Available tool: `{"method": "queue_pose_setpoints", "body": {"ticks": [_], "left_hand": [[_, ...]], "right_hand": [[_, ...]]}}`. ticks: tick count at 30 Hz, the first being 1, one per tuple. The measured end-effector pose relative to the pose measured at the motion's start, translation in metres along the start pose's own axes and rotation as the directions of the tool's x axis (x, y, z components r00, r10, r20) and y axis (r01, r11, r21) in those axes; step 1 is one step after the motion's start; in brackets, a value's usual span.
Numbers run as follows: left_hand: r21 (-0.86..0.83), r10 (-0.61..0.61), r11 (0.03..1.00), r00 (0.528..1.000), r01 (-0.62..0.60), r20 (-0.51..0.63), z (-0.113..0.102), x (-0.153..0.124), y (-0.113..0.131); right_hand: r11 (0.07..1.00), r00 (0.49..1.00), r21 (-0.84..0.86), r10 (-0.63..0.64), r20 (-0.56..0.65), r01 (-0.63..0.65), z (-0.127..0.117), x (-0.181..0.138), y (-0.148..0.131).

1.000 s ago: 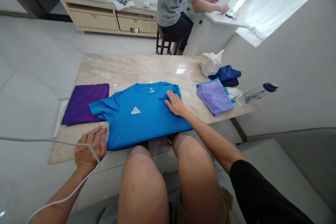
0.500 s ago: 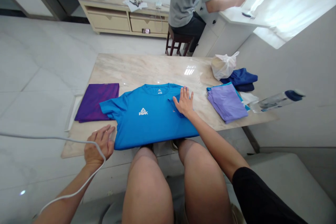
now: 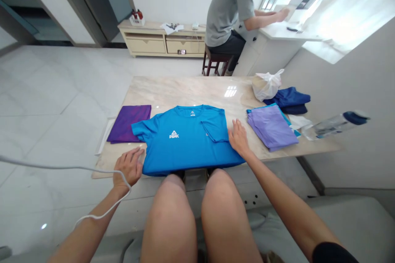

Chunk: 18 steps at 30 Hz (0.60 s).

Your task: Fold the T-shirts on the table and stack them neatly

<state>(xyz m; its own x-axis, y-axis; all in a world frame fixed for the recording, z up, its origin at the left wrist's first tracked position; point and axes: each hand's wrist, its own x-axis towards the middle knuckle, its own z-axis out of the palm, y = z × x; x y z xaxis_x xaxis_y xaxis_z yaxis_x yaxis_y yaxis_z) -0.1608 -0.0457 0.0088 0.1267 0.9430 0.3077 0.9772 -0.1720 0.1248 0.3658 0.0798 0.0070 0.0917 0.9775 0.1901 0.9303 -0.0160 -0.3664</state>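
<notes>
A blue T-shirt [image 3: 188, 144] with a white chest logo lies on the marble-look table [image 3: 173, 88], its collar facing away from me. The sleeve on the right is folded inward over the front; the left one sticks out, reaching the folded purple cloth [image 3: 131, 123]. My left hand [image 3: 128, 167] rests flat by the shirt's lower left corner, fingers stretched out. At the shirt's right edge lies my right hand [image 3: 238, 137], its fingers extended and holding nothing.
To the right are a folded lavender garment [image 3: 271, 127], a white plastic bag [image 3: 267, 85], dark blue clothing [image 3: 290, 98] and a clear bottle [image 3: 336, 125]. A white cable [image 3: 83, 168] crosses my left wrist. Beyond the table, a person [image 3: 228, 12] sits on a stool.
My right hand has moved off the folded sleeve to the right, down beside the shirt's edge. The left hand stays by the lower left corner. The view has tilted up slightly.
</notes>
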Motion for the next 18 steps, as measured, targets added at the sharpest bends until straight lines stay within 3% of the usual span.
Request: {"method": "queue_pose_setpoints", "body": {"ticks": [4,9,18], "left_hand": [[0.041,0.076,0.996,0.996,-0.074,-0.041,0.005,-0.001,-0.006],[0.082,0.092,0.993,0.995,-0.088,-0.047,0.006,-0.003,-0.011],[0.076,0.014,0.997,0.998,-0.019,0.066,0.0,0.001,-0.01]], "right_hand": [[0.99,0.993,-0.079,0.116,-0.031,-0.118,0.002,-0.014,0.024],[0.987,0.994,-0.129,0.088,-0.063,-0.096,0.006,-0.014,0.017],[0.982,0.99,-0.14,0.115,-0.076,-0.125,0.0,-0.015,0.006]]}}
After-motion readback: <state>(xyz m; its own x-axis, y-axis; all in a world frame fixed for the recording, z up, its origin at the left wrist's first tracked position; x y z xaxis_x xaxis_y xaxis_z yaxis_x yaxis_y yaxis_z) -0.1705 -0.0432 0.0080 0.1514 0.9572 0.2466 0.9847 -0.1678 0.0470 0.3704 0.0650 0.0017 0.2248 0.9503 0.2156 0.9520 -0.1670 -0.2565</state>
